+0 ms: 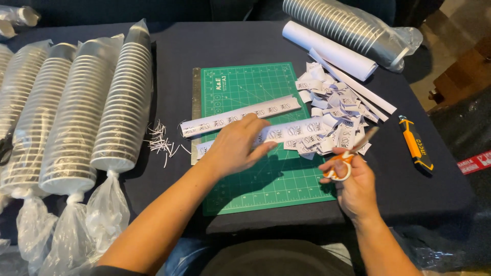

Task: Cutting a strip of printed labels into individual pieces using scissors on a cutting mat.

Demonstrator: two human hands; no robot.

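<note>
— Green cutting mat in the middle of the bench, dark cloth under it. What are the hands doing?

— Left hand lies flat, fingers spread, pressing on the nearer printed paper strip; it grips nothing. Right hand is closed around orange-handled scissors, blades pointing far-right toward the strip's end.

— So which step is this?

— I'd judge it's snipping labels off the strip, one by one. A heap of cut labels sits just right of the mat.

— And a clean cut would need?

— Probably the strip's end lifted clear of the mat, and the blades opened and lined up between two prints.

— Anything else on the bench?

— A second strip lies farther back, a steel ruler along the mat's left edge, thin paper slivers beside it. Bagged stacks of cups fill the left side, one more stack far right with a paper roll. An orange utility knife lies right.
</note>
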